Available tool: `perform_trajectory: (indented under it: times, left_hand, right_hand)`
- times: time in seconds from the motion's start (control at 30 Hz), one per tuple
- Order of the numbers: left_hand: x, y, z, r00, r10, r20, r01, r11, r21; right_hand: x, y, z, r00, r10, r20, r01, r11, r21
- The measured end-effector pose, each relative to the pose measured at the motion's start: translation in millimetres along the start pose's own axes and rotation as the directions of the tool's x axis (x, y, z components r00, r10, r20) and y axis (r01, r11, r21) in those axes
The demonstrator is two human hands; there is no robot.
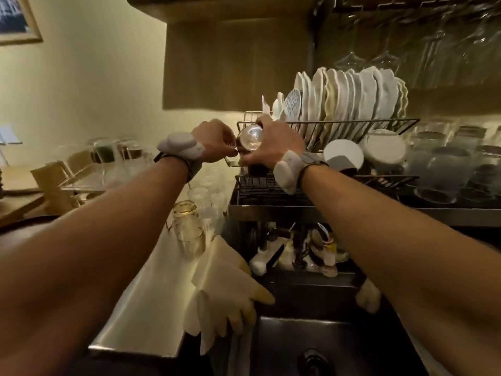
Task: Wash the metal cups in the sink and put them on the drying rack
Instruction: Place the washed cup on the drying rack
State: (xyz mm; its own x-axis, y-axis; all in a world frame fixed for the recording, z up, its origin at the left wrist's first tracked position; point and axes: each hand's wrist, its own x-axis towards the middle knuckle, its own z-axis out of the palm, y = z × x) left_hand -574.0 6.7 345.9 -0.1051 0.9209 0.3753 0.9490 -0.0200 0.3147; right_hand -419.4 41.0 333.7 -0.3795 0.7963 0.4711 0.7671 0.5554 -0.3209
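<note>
A shiny metal cup (250, 137) is held upside down at the left end of the wire drying rack (352, 123), its round base facing me. My right hand (273, 147) grips the cup from the right, fingers curled round its side. My left hand (214, 142) pinches at the cup's lower left edge with curled fingers. Both arms reach out over the sink (311, 337), whose dark basin lies below with its drain in view. The lower part of the cup is hidden behind my hands.
White plates (349, 96) stand in the rack's upper tier, white bowls (343, 156) and glass jars (444, 164) on the lower tier. Rubber gloves (225, 294) hang over the sink's left edge. Glasses (189, 229) stand on the counter at left. Wine glasses (385, 58) hang overhead.
</note>
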Motion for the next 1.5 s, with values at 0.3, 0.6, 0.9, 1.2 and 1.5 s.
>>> perform_trajectory:
  times: [0.3,0.6,0.9,1.2,1.5]
  left_hand:
    - [15,-31,54,0.991,0.066,0.116,-0.054,0.993,-0.103]
    - [15,-32,49,0.986,-0.002,0.164,0.035,0.98,-0.198]
    - [14,-25,53,0.983,-0.034,0.18,0.077,0.968,-0.239]
    - [10,-18,48,0.977,-0.038,0.208,0.088,0.967,-0.237]
    - [-26,42,39,0.996,0.013,-0.089,-0.031,0.98,-0.199]
  right_hand:
    - [14,23,38,0.986,0.114,0.119,-0.13,0.982,0.134]
    - [18,23,46,0.979,0.143,0.143,-0.171,0.962,0.211]
    - [15,26,46,0.968,0.164,0.192,-0.204,0.957,0.207]
    - [7,22,38,0.966,0.156,0.206,-0.188,0.971,0.145]
    - [-40,42,4,0.991,0.106,0.081,-0.12,0.976,0.182]
